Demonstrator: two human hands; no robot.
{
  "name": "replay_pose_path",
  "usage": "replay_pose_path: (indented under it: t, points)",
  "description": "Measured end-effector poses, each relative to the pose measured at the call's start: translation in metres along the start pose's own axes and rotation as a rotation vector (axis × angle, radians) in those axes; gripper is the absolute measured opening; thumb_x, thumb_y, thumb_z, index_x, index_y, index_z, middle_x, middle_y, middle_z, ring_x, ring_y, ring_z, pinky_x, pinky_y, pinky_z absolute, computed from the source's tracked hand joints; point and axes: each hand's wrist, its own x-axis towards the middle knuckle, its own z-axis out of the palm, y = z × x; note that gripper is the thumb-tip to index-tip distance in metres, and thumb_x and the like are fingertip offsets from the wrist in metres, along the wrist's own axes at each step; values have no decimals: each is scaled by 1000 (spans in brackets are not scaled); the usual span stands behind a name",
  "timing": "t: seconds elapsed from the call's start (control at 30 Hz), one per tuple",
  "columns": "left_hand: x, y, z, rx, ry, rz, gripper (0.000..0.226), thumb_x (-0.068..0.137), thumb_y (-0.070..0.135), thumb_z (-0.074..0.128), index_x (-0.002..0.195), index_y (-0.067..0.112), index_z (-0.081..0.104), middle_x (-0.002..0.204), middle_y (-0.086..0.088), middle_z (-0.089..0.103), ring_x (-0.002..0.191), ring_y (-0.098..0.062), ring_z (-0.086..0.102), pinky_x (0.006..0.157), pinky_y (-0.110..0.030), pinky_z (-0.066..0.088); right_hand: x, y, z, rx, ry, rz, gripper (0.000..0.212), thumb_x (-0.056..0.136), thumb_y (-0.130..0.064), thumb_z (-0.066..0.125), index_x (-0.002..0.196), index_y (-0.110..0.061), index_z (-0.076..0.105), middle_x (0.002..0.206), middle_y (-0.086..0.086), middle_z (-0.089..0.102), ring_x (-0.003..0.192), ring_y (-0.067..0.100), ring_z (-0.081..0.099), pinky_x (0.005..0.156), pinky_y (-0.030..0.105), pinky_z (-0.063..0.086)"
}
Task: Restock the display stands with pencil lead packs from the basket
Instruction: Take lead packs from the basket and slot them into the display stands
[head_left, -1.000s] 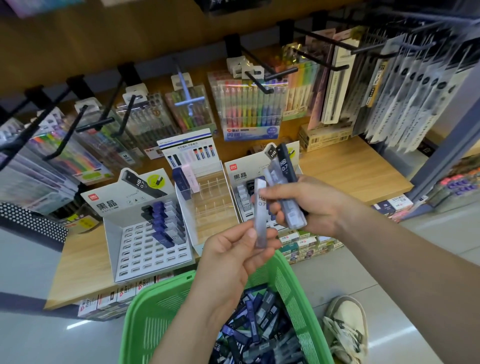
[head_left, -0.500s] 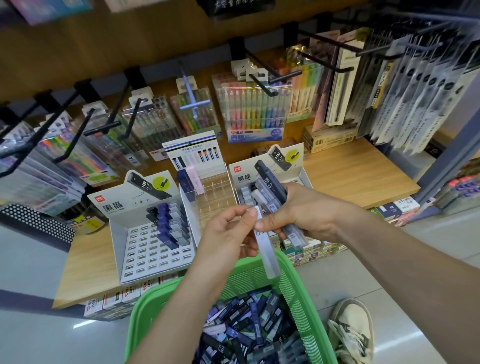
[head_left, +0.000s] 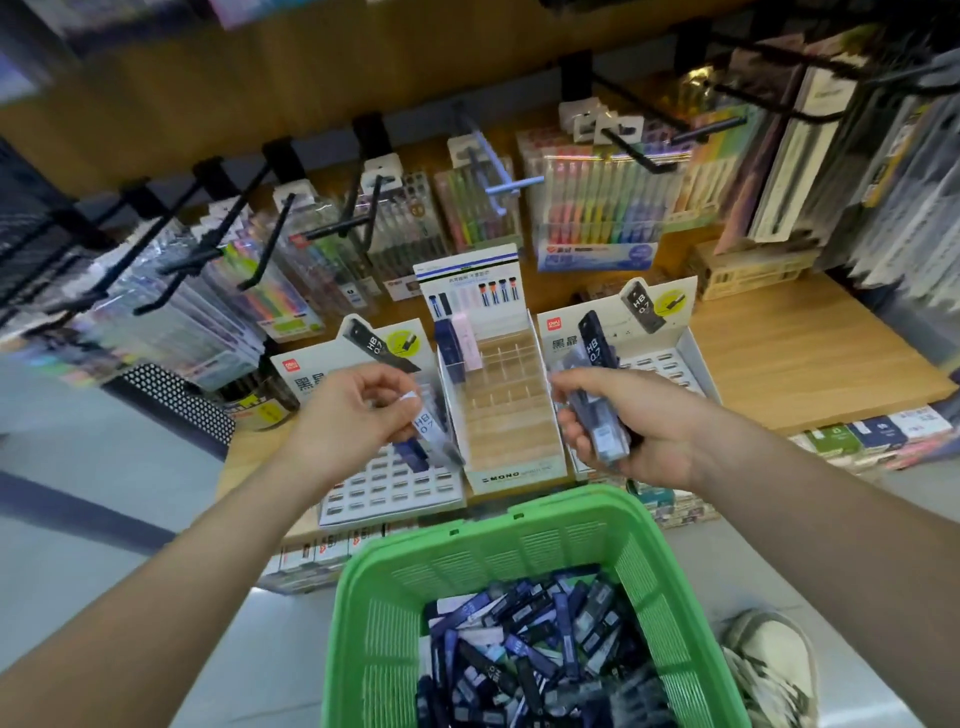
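Observation:
My left hand (head_left: 358, 415) pinches one clear HB 0.7 lead pack (head_left: 431, 428) over the left white display stand (head_left: 395, 488). My right hand (head_left: 631, 431) grips a bundle of lead packs (head_left: 597, 395), dark and clear, in front of the right white display stand (head_left: 670, 353). Between the two stands is a clear MONO stand (head_left: 506, 415) with mostly vacant slots. The green basket (head_left: 519, 540) sits below my hands, holding many blue and dark lead packs (head_left: 530, 654).
The stands sit on a wooden shelf (head_left: 810, 353). Black peg hooks (head_left: 270, 244) with hanging pen sets jut out above and to the left. Small boxes line the shelf's lower edge (head_left: 872, 434). A shoe (head_left: 774, 670) is on the floor right of the basket.
My hands have drawn apart. The left hand carried the single clear pack leftward over the left stand; the right hand stays at the right stand with its bundle. The view tilted down.

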Motion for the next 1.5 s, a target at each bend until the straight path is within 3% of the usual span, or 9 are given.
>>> replay_pose_path:
  t: [0.13, 0.27, 0.73, 0.9, 1.2, 1.27, 1.33, 1.4, 1.5]
  points:
    - [0, -47, -7, 401, 30, 75, 6, 83, 17, 73, 83, 21, 68, 79, 2, 69, 75, -16, 66, 72, -30, 56, 7, 3, 21, -31, -7, -6, 16, 88, -22, 68, 78, -12, 62, 55, 3, 56, 41, 10, 49, 37, 17, 43]
    - [0, -70, 7, 414, 23, 121, 10, 85, 22, 72, 84, 27, 64, 77, 13, 64, 73, -3, 62, 75, -30, 56, 11, 7, 29, -72, -1, -17, 17, 88, -21, 68, 76, -12, 60, 56, 4, 55, 42, 11, 47, 36, 19, 42]
    - [7, -72, 9, 639, -45, 309, 19, 90, 21, 66, 106, 13, 74, 101, -2, 73, 89, -19, 65, 79, -24, 46, 13, 13, 28, -69, 13, -14, 7, 86, -8, 67, 88, -7, 61, 63, 6, 54, 46, 13, 52, 39, 22, 46]
    - [9, -67, 14, 688, 4, 362, 22, 90, 17, 65, 110, 10, 71, 97, -3, 66, 88, -22, 62, 76, -25, 43, 13, 12, 28, -36, -36, -19, 30, 82, -2, 70, 111, 1, 63, 59, 6, 59, 48, 14, 58, 42, 23, 50]
    - [8, -61, 22, 895, -84, 364, 19, 93, 17, 55, 94, 12, 73, 97, -2, 67, 92, -22, 61, 78, -33, 47, 10, 14, 30, -46, -66, -44, 31, 65, -11, 78, 90, 1, 66, 64, 12, 67, 54, 18, 66, 49, 26, 55]
    - [6, -46, 21, 783, -21, 346, 20, 94, 19, 55, 92, 12, 74, 91, -3, 69, 86, -18, 61, 76, -32, 48, 10, 15, 32, -97, -62, -77, 34, 61, -12, 79, 91, 0, 67, 64, 11, 68, 55, 17, 67, 49, 25, 55]
    - [3, -21, 20, 329, 10, 169, 19, 94, 22, 58, 90, 13, 74, 81, -4, 70, 68, -11, 61, 69, -30, 50, 11, 17, 33, -167, -42, -114, 37, 60, -11, 80, 92, -2, 66, 64, 10, 69, 56, 16, 68, 50, 25, 55]
    - [-3, 3, 18, -155, -159, -8, 18, 92, 30, 61, 96, 16, 71, 75, -1, 70, 60, -11, 61, 63, -29, 54, 13, 18, 35, -216, -41, -146, 33, 65, -7, 81, 93, -5, 63, 64, 8, 70, 57, 16, 69, 50, 25, 55]
    - [-12, 22, 20, -332, -384, -45, 30, 79, 38, 66, 103, 21, 67, 73, -2, 71, 58, -13, 65, 58, -23, 55, 14, 22, 42, -270, -112, -188, 29, 65, -8, 81, 91, -8, 68, 67, 8, 71, 59, 17, 69, 52, 25, 54]
